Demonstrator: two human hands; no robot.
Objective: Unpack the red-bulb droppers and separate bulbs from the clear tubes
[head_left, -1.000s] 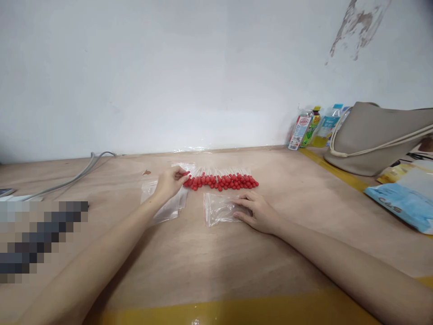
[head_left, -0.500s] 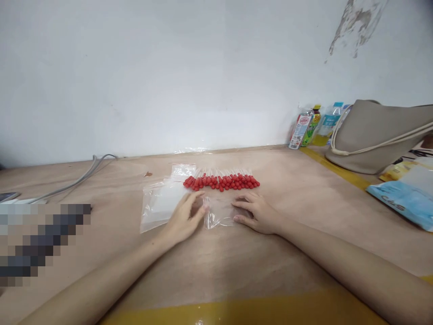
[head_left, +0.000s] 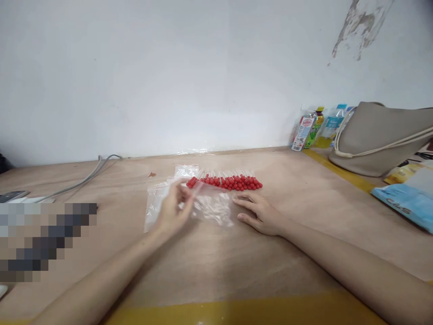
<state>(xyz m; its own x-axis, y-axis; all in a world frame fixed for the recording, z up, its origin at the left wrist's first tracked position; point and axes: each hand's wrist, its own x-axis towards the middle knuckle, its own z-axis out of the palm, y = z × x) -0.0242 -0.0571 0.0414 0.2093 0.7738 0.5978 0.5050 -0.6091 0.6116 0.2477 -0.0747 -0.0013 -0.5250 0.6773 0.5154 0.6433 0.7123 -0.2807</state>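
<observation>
From the head camera, I see the left hand [head_left: 174,205] pinching a clear plastic bag [head_left: 214,205] between nearly closed thumb and fingers, its top edge overlapping a row of red-tipped sticks [head_left: 241,182] on the table [head_left: 216,262]. The right hand [head_left: 259,213] rests at the bag's other side, fingers loosely curled, thumb parted; I cannot tell whether they touch it.

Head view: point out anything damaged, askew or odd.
The patch on the wall, upper right, looks damaged: the pale finish is broken, showing brown. A small brown mark just beyond the flat clear bags also looks odd; whether scrap or tear, I cannot tell.
</observation>
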